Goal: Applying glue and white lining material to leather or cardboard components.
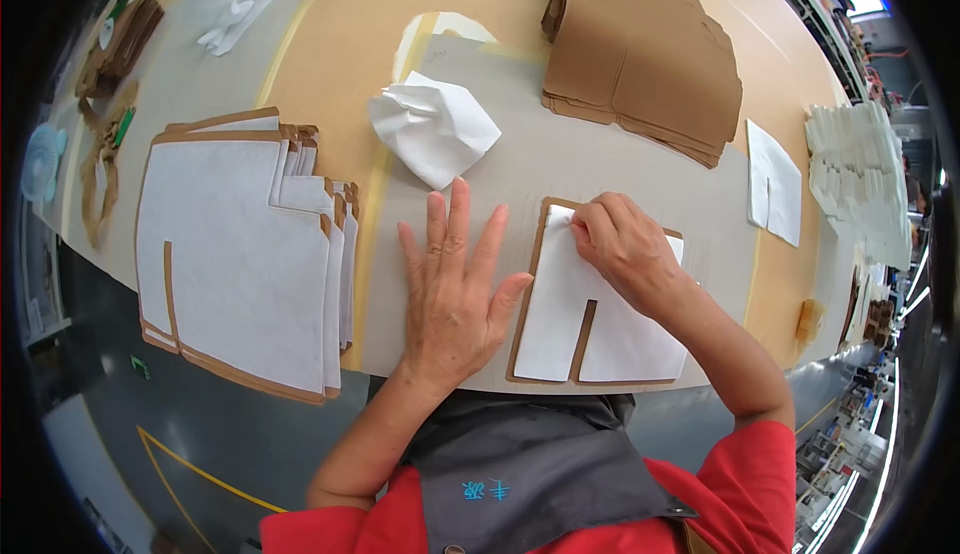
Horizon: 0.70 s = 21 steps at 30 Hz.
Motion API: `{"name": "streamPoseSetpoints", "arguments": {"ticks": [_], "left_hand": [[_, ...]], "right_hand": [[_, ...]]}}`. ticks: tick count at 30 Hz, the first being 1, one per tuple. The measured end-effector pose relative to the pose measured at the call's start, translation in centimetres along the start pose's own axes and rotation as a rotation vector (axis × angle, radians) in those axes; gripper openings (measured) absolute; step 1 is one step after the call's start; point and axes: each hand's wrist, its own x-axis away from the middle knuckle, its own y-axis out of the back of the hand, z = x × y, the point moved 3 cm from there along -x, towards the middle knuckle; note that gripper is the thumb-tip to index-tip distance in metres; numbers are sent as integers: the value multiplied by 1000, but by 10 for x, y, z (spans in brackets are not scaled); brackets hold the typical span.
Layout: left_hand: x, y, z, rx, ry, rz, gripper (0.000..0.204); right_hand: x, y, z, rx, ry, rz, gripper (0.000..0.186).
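My left hand [450, 299] lies flat on the grey work surface with its fingers spread, holding nothing. Just right of it is a brown panel [543, 206] covered by a slightly smaller white sheet [550, 299], with a slot running up from the near edge. My right hand [628, 249] is closed, fingertips pinched at the upper part of the white sheet, near its far left corner. The palm hides part of the sheet's far edge. Beyond my left hand sits a crumpled white sheet [435, 129].
Stacked white-faced brown panels [235, 244] overhang the near edge at left. A pile of brown panels [640, 49] lies at the far right. Further right are a slotted white sheet [774, 179] and a stack of white pieces [860, 179]. Brown strips [120, 49] lie far left.
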Motion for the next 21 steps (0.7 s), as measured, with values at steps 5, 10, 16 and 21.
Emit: {"name": "streamPoseSetpoints", "arguments": {"ticks": [5, 10, 16, 21], "left_hand": [[-2, -2, -3, 5, -16, 42, 59], [-13, -8, -13, 82, -15, 49, 53], [-18, -14, -13, 127, -41, 1, 41], [-17, -15, -11, 118, -36, -43, 36]], "right_hand": [[8, 1, -2, -49, 22, -167, 17], [12, 2, -1, -69, 33, -219, 19], [4, 16, -3, -214, -63, -224, 22], [-2, 2, -1, -144, -35, -128, 17]]}}
